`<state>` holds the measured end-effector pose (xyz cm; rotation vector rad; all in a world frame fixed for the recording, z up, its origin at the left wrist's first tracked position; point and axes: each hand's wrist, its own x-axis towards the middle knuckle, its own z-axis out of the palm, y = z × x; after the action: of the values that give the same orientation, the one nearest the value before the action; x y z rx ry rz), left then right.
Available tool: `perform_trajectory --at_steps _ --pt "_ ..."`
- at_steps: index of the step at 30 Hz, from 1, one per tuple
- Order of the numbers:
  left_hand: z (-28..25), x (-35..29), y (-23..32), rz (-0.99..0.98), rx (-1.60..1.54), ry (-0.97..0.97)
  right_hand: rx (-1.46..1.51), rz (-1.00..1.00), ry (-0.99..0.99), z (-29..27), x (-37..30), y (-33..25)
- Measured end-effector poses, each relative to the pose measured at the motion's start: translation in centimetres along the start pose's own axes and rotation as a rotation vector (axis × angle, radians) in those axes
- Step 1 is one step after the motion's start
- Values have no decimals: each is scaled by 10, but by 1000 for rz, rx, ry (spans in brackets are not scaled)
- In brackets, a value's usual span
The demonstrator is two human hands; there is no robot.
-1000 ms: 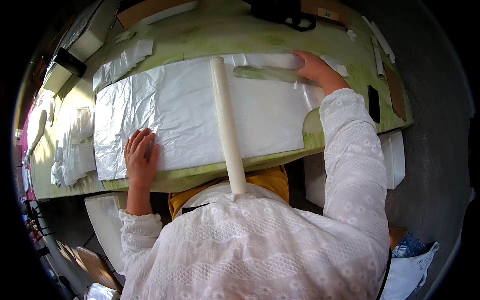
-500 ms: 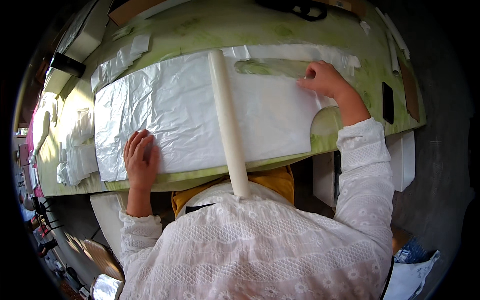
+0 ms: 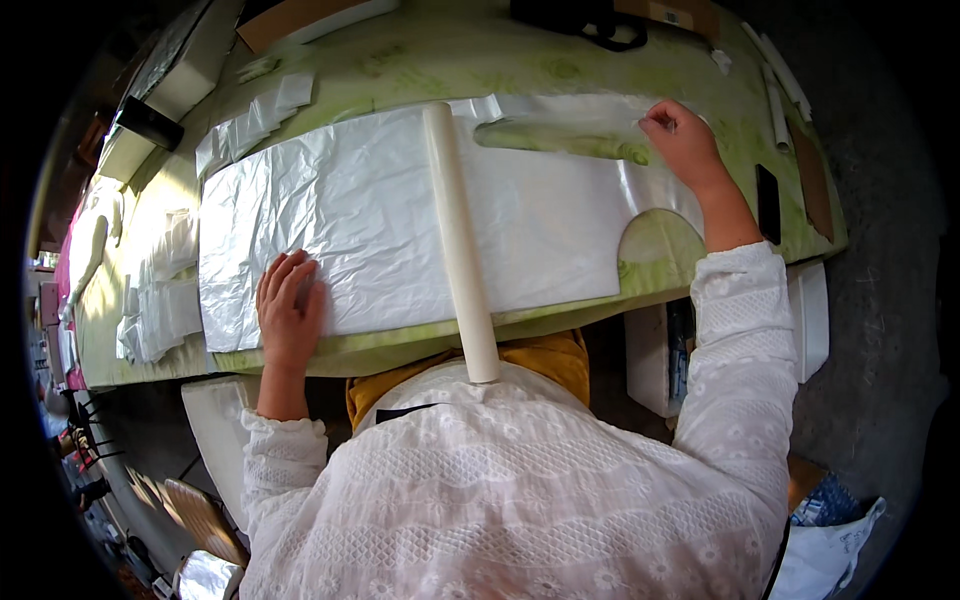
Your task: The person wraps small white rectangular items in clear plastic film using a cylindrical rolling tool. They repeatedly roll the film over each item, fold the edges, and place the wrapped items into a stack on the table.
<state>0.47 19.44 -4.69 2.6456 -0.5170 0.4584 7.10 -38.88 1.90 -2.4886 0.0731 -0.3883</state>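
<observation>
A thin white plastic sheet (image 3: pixel 550 230) is spread over the table, creased on its left part and with curved cut-outs on its right. My left hand (image 3: pixel 290 305) rests open on the sheet's near left part, fingers a little apart. A long off-white tube (image 3: pixel 457 230) lies across the sheet, its near end against my body. At the far right, my right hand (image 3: pixel 683 140) pinches the edge of a thin, see-through strip of the sheet with thumb and fingertips. The table's green cloth shows through the long gap between this strip and the main part.
Folded plastic pieces (image 3: pixel 160 310) lie in piles at the left, with more folded plastic (image 3: pixel 255 122) behind them. A black phone (image 3: pixel 767 203) and thin white rolls (image 3: pixel 777 105) are on the right. Cardboard boxes (image 3: pixel 300 22) and a black bag (image 3: pixel 585 20) stand along the far side.
My right hand has moved away and to the right, drawing the strip's edge outward. The gap in the sheet now looks longer toward the right. My left hand stays on the sheet.
</observation>
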Motion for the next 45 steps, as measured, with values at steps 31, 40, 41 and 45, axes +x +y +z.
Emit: perform_trajectory --at_steps 31,40,41,45 --pt "67 135 132 -161 -470 -425 844 201 379 -99 -63 9" --pt "68 171 133 222 -320 -114 628 417 317 -66 -63 72" --pt "74 185 135 225 -304 -133 638 444 340 -61 -65 68" --pt "111 243 158 170 -209 -333 656 422 355 -60 -80 61"
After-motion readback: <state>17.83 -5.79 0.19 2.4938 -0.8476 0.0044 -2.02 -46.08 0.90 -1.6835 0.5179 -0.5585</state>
